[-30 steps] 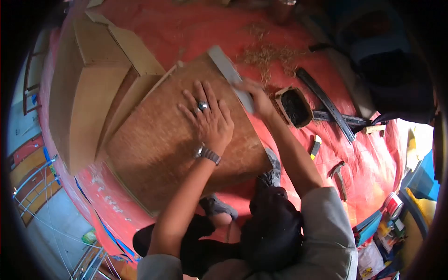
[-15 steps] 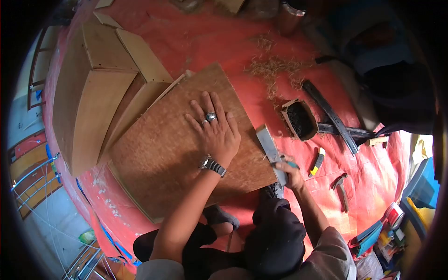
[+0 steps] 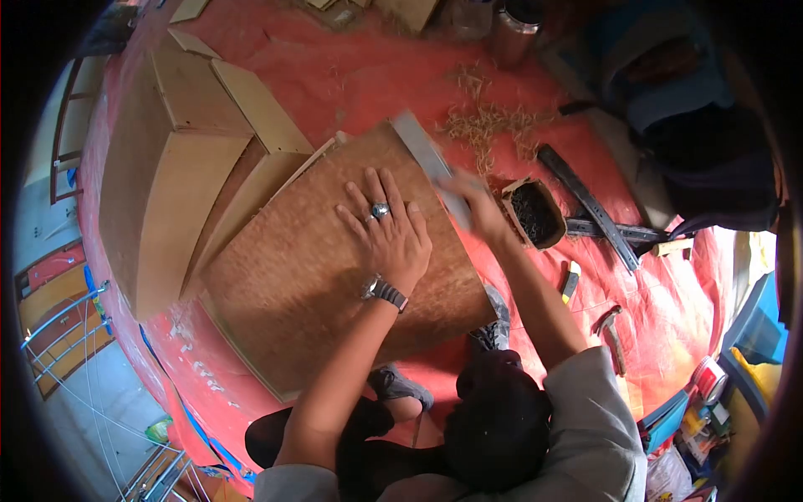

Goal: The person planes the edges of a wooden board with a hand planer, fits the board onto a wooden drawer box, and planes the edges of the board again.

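My left hand (image 3: pixel 393 238) lies flat with fingers spread on a brown plywood panel (image 3: pixel 293 259), and it wears a ring and a wristwatch. At the panel's right edge, my right hand (image 3: pixel 475 205) is closed round a hand plane (image 3: pixel 421 149), somewhat blurred by motion. The plane's long grey metal body lies along that edge near the top corner. Its handle is mostly hidden by the fingers. Curled wood shavings (image 3: pixel 485 121) are scattered on the red sheet beyond the plane.
A plywood box (image 3: pixel 180 201) stands left of the panel. To the right are a small carton of dark fasteners (image 3: pixel 535 216), black metal rails (image 3: pixel 590 205), a yellow-and-black cutter (image 3: pixel 570 282) and a hammer (image 3: pixel 612 335). A metallic tumbler (image 3: pixel 516 29) stands at the back.
My right hand has pushed the hand plane forward along the panel's edge, from the near corner to the far one. My left hand stays flat on the panel.
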A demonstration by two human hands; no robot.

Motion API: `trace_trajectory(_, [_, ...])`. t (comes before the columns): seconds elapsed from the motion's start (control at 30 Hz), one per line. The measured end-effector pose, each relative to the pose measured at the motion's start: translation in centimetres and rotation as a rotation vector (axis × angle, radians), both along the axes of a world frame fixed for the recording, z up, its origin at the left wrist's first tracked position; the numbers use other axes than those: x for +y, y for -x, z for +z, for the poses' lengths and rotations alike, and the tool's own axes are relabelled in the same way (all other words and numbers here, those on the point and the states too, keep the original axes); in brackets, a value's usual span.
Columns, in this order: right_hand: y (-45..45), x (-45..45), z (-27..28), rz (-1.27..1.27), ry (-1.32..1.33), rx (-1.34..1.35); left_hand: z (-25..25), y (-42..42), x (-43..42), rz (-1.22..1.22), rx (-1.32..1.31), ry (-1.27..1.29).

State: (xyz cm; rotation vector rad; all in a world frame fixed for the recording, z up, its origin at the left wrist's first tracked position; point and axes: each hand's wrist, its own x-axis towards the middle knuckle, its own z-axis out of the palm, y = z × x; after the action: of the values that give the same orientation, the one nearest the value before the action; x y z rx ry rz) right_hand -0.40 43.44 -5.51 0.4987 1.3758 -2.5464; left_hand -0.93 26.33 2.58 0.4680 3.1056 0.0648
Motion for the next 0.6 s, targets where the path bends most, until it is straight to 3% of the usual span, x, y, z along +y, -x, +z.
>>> trace_trajectory(0.03, [-4.7, 0.5, -1.3, 0.035, -0.039, -0.035, -0.1, -0.1, 0.0, 0.003, 0.002, -0.001])
trace_trajectory(0.1, [-14.1, 0.9, -1.3, 0.011, 0.138, -0.342, -0.3, -0.1, 0.1, -0.004, 0.019, 0.014])
trace_trajectory(0.17, [-22.9, 1.2, -4.9, -0.003, -0.037, -0.302, -0.3, 0.3, 0.0, -0.002, 0.023, 0.021])
trace_trajectory(0.2, [-22.4, 1.3, -0.9, 0.09, 0.161, -0.233, -0.2, 0.2, 0.0, 0.001, 0.008, 0.019])
trace_trajectory(0.23, [-21.8, 1.1, -1.7, 0.095, -0.166, 0.212, -0.3, -0.1, 0.0, 0.004, -0.01, 0.02])
trace_trajectory(0.3, [-20.1, 1.1, -3.0, 0.137, -0.35, 0.383, -0.2, -0.3, 0.0, 0.004, -0.032, 0.033])
trace_trajectory(0.33, [-18.8, 1.0, -3.0, 0.18, -0.204, 0.114, -0.1, 0.0, -0.1, 0.004, -0.034, 0.039])
trace_trajectory(0.4, [-18.4, 1.7, -2.7, 0.193, -0.269, 0.04, 0.2, 0.2, -0.4, -0.003, -0.031, 0.027])
trace_trajectory(0.47, [-19.1, 5.2, -3.5, 0.16, -0.707, 0.47, 0.0, 0.2, -0.1, -0.006, -0.024, 0.004])
trace_trajectory(0.5, [-20.1, 6.1, -2.1, 0.116, -0.481, 0.193, 0.0, 0.2, -0.3, -0.007, -0.018, 0.003])
trace_trajectory(0.53, [-20.5, 6.9, -1.4, 0.002, 0.022, -0.302, 0.0, 0.1, -0.3, -0.007, -0.013, 0.005])
trace_trajectory(0.6, [-21.4, 7.4, -0.2, -0.147, 0.179, -0.469, -0.2, 0.0, -0.2, -0.001, 0.004, 0.0])
